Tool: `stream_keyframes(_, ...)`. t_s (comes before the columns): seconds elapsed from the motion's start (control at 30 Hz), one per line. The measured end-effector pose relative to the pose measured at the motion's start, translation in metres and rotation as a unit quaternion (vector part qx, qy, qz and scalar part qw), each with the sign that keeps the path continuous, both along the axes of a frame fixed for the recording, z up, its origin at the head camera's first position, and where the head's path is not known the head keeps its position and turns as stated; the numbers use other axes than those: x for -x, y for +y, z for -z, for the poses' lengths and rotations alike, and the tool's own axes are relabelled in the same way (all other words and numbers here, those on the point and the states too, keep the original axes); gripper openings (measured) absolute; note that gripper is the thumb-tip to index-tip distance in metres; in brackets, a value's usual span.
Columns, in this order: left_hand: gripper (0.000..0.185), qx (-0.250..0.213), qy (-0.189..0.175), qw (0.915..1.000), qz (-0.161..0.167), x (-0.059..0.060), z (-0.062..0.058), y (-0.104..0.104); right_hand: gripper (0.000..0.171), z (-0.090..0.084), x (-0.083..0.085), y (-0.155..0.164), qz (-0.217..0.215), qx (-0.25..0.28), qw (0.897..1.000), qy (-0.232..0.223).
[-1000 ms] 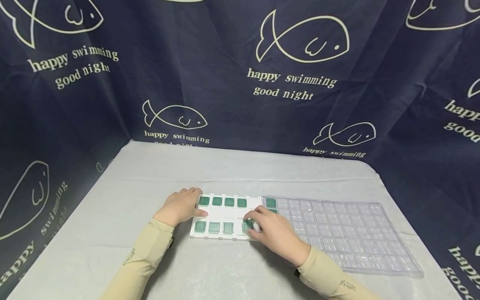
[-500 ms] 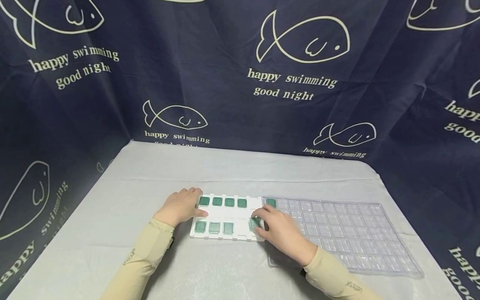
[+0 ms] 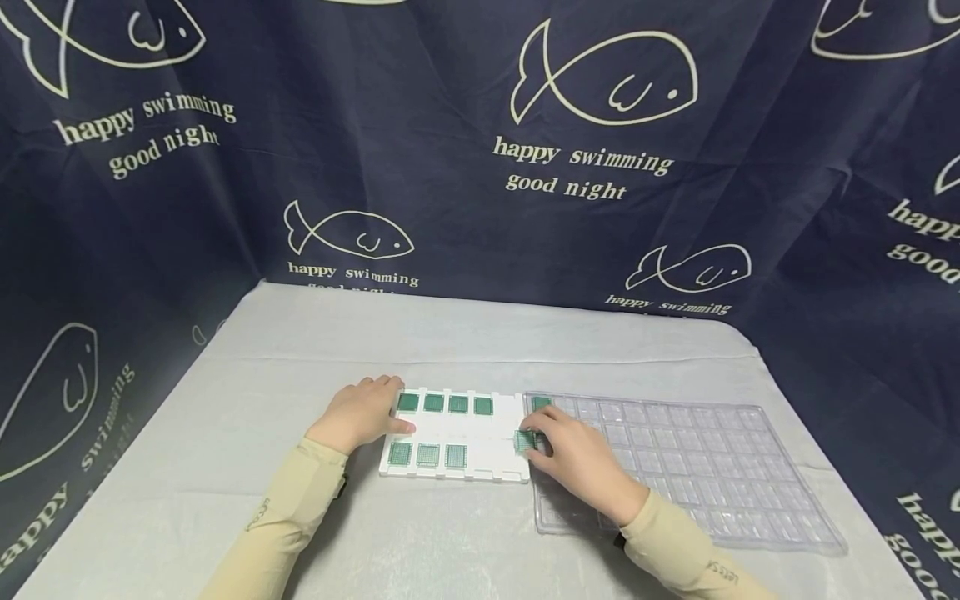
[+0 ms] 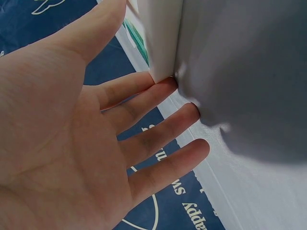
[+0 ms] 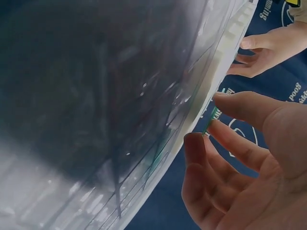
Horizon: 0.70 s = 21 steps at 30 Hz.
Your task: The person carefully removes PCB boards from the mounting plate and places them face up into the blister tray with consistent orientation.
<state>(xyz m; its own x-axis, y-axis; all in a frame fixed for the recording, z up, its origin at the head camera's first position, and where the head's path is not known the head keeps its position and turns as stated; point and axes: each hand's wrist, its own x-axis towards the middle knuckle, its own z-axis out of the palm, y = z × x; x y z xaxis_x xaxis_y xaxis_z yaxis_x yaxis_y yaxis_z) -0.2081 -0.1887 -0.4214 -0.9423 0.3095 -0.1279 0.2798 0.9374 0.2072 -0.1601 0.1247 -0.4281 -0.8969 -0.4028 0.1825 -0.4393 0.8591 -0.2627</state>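
A small green square board (image 3: 524,441) was held pinched between thumb and fingertips of the right hand (image 3: 573,454), just above the seam where the white holder (image 3: 480,433) met the clear plastic tray (image 3: 697,467); in the right wrist view its thin edge (image 5: 211,118) was seen clamped between thumb and forefinger, the remaining fingers loosely curled and apart. The left hand (image 3: 360,414) was laid flat against the holder's left end, fingers straight and slightly spread, apparently to keep the light holder from sliding; the fingertips (image 4: 168,85) were seen touching its white corner (image 4: 160,38). The holder was matte, blocky and foam-like, with notched edges; four green boards were seated in its far row and three in the near row (image 3: 427,455), each flat and finely gridded. The tray was thin, glossy and moulded into a grid of shallow square pockets, one board (image 3: 542,403) lying in its far-left pocket. Both lay side by side, touching, on a pale grey cloth-covered table (image 3: 300,350).
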Motion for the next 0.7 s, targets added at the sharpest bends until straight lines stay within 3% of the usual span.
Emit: stream_keyframes(0.7,0.075,-0.003,-0.009,0.9999,-0.005,-0.003,-0.003,0.000,0.031,0.004,0.005,0.019,0.018,-0.011,1.000,-0.015)
